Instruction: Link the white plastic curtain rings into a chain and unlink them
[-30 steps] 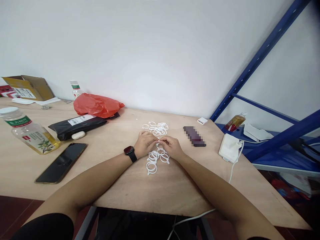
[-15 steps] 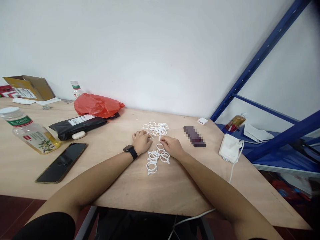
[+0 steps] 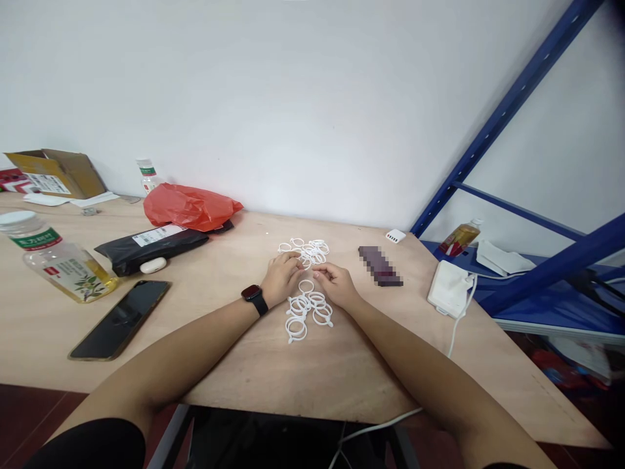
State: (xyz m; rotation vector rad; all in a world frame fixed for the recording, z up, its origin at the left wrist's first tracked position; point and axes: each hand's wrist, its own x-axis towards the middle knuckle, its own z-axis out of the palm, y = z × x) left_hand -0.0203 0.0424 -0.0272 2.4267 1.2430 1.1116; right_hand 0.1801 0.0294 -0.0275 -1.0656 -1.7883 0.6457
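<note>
White plastic curtain rings, each with a small eyelet, lie on the table in two groups. The farther group (image 3: 317, 247) is a heap just beyond my hands; the nearer group (image 3: 295, 329) spreads between my forearms. My left hand (image 3: 281, 279), a black watch (image 3: 252, 293) on its wrist, has its fingers curled at the near edge of the heap, closed on a ring (image 3: 306, 264) there. Facing it, my right hand (image 3: 336, 284) holds its thumb and forefinger slightly apart, with nothing visible between them. Just below the fingertips a single ring (image 3: 306, 281) lies at the top of the nearer group.
To the left are a phone (image 3: 120, 320), a drink bottle (image 3: 73, 267), a white case (image 3: 153, 265), a black package (image 3: 151, 244) and a red bag (image 3: 190, 207). A blurred dark object (image 3: 381, 266), a white charger (image 3: 448, 290) and a blue shelf frame (image 3: 508, 104) stand right.
My left hand has shifted slightly right and its fingers have curled in toward a ring. The right thumb and forefinger have parted from a ring, which lies with the nearer group.
</note>
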